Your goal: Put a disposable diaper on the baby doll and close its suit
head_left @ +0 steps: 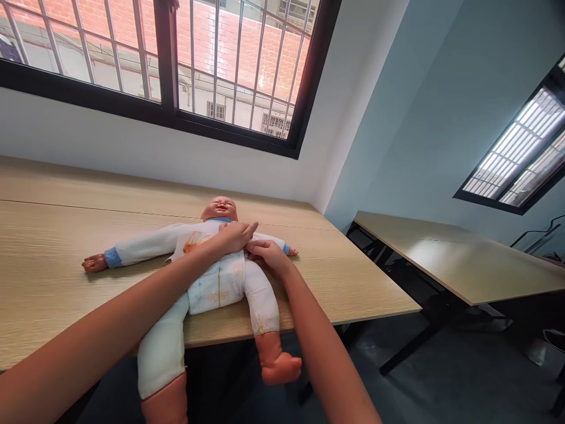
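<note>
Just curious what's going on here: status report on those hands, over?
Left hand, right hand both on chest of baby doll, grip unclear. Doll on its back, legs hanging over table edge. Nothing in the way.

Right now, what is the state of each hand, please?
Left hand: laid on the baby doll's chest; grip cannot be told.
Right hand: fingertips look pinched on the doll's romper, beside the left hand.
</note>
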A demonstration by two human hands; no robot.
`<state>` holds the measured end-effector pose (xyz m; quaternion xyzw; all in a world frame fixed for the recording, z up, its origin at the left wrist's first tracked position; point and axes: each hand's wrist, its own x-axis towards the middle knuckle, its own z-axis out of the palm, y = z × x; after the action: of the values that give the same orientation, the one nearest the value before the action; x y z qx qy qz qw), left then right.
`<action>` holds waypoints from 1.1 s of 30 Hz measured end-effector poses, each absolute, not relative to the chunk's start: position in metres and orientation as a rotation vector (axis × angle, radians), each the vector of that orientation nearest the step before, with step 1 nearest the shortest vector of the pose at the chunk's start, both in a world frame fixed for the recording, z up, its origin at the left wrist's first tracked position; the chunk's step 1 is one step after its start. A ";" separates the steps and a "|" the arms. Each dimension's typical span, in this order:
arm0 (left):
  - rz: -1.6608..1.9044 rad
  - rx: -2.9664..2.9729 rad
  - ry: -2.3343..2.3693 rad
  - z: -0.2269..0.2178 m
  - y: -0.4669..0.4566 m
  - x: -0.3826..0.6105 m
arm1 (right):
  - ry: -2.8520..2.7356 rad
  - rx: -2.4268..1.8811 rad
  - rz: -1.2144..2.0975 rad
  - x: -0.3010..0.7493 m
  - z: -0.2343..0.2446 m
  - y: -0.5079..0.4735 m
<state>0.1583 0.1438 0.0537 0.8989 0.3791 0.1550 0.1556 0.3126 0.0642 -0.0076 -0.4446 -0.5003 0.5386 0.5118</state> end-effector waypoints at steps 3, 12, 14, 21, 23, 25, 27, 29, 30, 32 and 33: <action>0.449 2.569 1.057 0.052 0.148 0.157 | -1.227 -1.052 1.303 0.310 -0.008 0.064; 0.399 2.644 0.770 0.054 0.163 0.127 | -1.044 -1.327 1.016 0.318 -0.007 0.068; 0.381 2.659 0.755 0.055 0.163 0.124 | -1.077 -1.321 1.031 0.318 -0.005 0.065; 0.396 2.705 0.792 0.050 0.150 0.128 | -1.239 -1.240 1.076 0.311 -0.001 0.056; 0.441 2.711 0.818 0.050 0.145 0.129 | -1.205 -1.245 1.061 0.311 0.000 0.055; 0.472 2.714 0.847 0.050 0.141 0.131 | -1.226 -1.253 1.105 0.311 0.001 0.055; 0.498 2.717 0.870 0.054 0.135 0.131 | -1.234 -1.256 1.147 0.311 0.001 0.055; 0.531 2.715 0.899 0.059 0.122 0.126 | -1.202 -1.254 1.118 0.310 0.003 0.055; 0.558 2.707 0.913 0.063 0.111 0.121 | -1.187 -1.249 1.091 0.310 0.004 0.055; 0.631 2.668 0.930 0.069 0.085 0.103 | -1.183 -1.243 1.045 0.308 0.007 0.054; 0.742 2.617 0.911 0.070 0.070 0.091 | -1.187 -1.244 1.025 0.308 0.008 0.053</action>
<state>0.0911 0.0697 0.0702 0.9037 0.3147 0.2564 0.1360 0.3076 0.0534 0.0085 -0.5230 -0.4993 0.4313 0.5395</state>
